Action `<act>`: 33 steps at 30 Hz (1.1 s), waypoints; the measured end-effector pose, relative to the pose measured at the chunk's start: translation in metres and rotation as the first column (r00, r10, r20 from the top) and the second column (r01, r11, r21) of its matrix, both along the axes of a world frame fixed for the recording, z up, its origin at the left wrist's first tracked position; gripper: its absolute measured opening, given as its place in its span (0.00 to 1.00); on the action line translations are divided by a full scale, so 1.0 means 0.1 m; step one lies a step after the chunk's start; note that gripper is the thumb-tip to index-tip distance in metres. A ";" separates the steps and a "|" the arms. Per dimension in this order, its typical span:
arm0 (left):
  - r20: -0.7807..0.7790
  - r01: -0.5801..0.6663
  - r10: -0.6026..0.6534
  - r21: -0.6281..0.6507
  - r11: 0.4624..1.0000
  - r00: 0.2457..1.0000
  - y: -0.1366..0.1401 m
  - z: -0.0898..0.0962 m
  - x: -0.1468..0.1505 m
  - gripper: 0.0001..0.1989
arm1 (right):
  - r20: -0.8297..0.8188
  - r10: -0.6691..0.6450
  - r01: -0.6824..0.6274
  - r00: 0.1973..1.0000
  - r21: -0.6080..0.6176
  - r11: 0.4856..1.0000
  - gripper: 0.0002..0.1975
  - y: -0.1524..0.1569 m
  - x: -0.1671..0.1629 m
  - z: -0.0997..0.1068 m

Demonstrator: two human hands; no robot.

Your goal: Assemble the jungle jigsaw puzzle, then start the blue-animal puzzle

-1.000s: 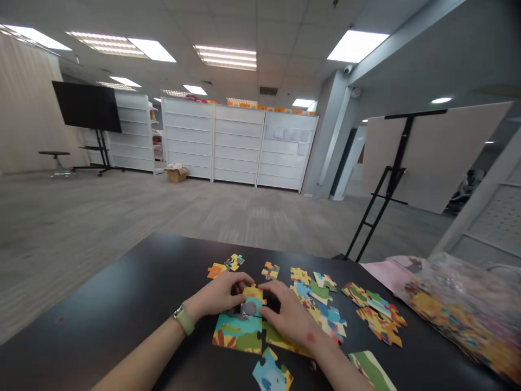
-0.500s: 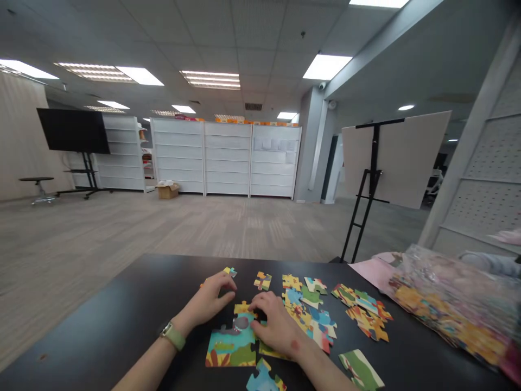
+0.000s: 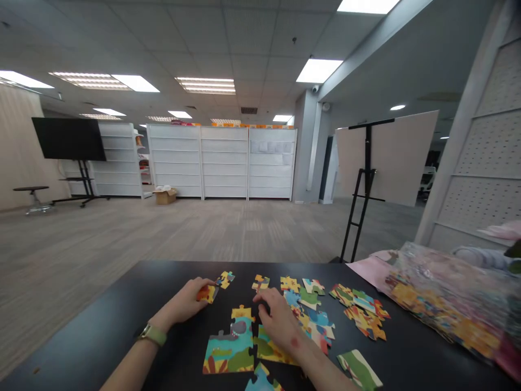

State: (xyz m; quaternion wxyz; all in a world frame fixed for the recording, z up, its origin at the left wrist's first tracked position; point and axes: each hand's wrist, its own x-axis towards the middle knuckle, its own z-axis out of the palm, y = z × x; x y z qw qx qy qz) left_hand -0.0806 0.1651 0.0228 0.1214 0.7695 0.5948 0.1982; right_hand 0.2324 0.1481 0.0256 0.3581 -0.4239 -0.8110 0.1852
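Note:
My left hand (image 3: pixel 183 306) has its fingers and thumb around an orange puzzle piece (image 3: pixel 209 294) at the far left of the group. Just beyond it lies a yellow and blue piece (image 3: pixel 225 279). A joined section of puzzle (image 3: pixel 230 347), with a grey animal and a green crocodile, rests on the table between my hands. My right hand (image 3: pixel 279 323) is over a green and yellow section (image 3: pixel 268 347), partly covering it. Its thumb and fingers are apart, with nothing seen between them. A small piece (image 3: pixel 260 282) sits just past its fingertips.
On the black table (image 3: pixel 122 326), several loose pieces (image 3: pixel 313 320) are spread right of my right hand, with another cluster (image 3: pixel 366 320) farther right. A green piece (image 3: pixel 360 370) lies near the front. A clear plastic bag (image 3: pixel 451 298) of pieces lies along the right side.
My left hand has moved left, away from the joined section, onto the orange piece. My right hand's fingers have shifted slightly right and off the section's top edge. The view has tilted slightly.

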 end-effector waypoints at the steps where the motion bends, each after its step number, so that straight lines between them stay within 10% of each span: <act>1: -0.018 -0.025 0.025 0.001 1.000 1.000 0.01 0.01 -0.04 0.25 | -0.001 0.001 -0.001 1.000 0.000 1.000 0.15 -0.01 0.00 0.00; 6: -0.083 -0.185 0.192 0.082 0.979 0.978 0.06 -0.01 -0.06 0.21 | -0.008 0.001 -0.001 1.000 0.003 1.000 0.15 -0.03 -0.03 0.02; 13: -0.089 0.021 -0.013 0.091 0.996 0.996 0.06 -0.09 0.46 0.20 | -0.023 0.005 -0.005 1.000 -0.007 1.000 0.15 -0.03 -0.06 0.01; 20: 0.011 0.122 -0.122 0.036 0.992 0.992 -0.07 0.07 0.37 0.05 | -0.023 0.004 -0.004 1.000 -0.007 1.000 0.15 0.01 -0.03 -0.04; 27: 0.177 0.075 -0.067 -0.037 0.997 0.982 -0.05 0.00 0.25 0.31 | -0.015 -0.007 0.007 1.000 -0.022 1.000 0.14 0.02 -0.02 -0.05; 33: 0.316 0.082 -0.054 -0.075 0.994 0.947 -0.03 -0.03 0.25 0.32 | -0.020 -0.006 0.006 1.000 -0.014 1.000 0.14 0.03 -0.02 -0.05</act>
